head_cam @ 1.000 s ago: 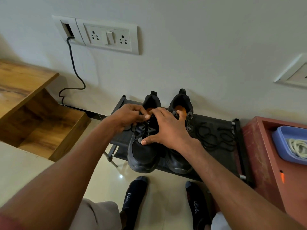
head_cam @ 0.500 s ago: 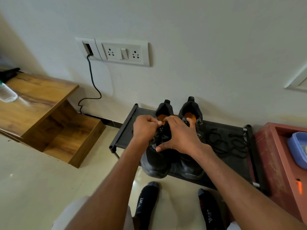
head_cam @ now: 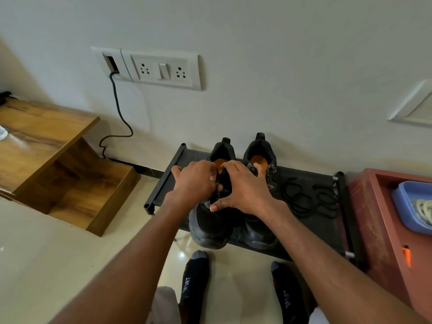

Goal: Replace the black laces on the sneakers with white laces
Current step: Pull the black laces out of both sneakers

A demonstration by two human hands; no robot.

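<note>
**Sneakers on low rack, both hands at the laces**

Rack [head_cam: 311, 244]: low, black, against a pale wall, standing on glossy cream floor tiles [head_cam: 58, 265]. Pair of black sneakers at its left end, heels to the wall, toes over the front edge: left sneaker [head_cam: 210, 230], right sneaker [head_cam: 259, 232]. Loose black lace [head_cam: 308, 199] coiled on the rack's right half. Left hand [head_cam: 194, 181] and right hand [head_cam: 245, 188] meet over the left sneaker's lacing, fingers curled in on its black lace [head_cam: 221, 185]; the exact pinch is hidden by knuckles. Red stand [head_cam: 374, 218] beside the rack's right end carries a blue tray [head_cam: 404, 206], cut off by the frame, with white laces [head_cam: 423, 209] inside. Wooden shelf unit [head_cam: 46, 148] left. Socket plate [head_cam: 161, 69] above, cable [head_cam: 119, 113] trailing down.
</note>
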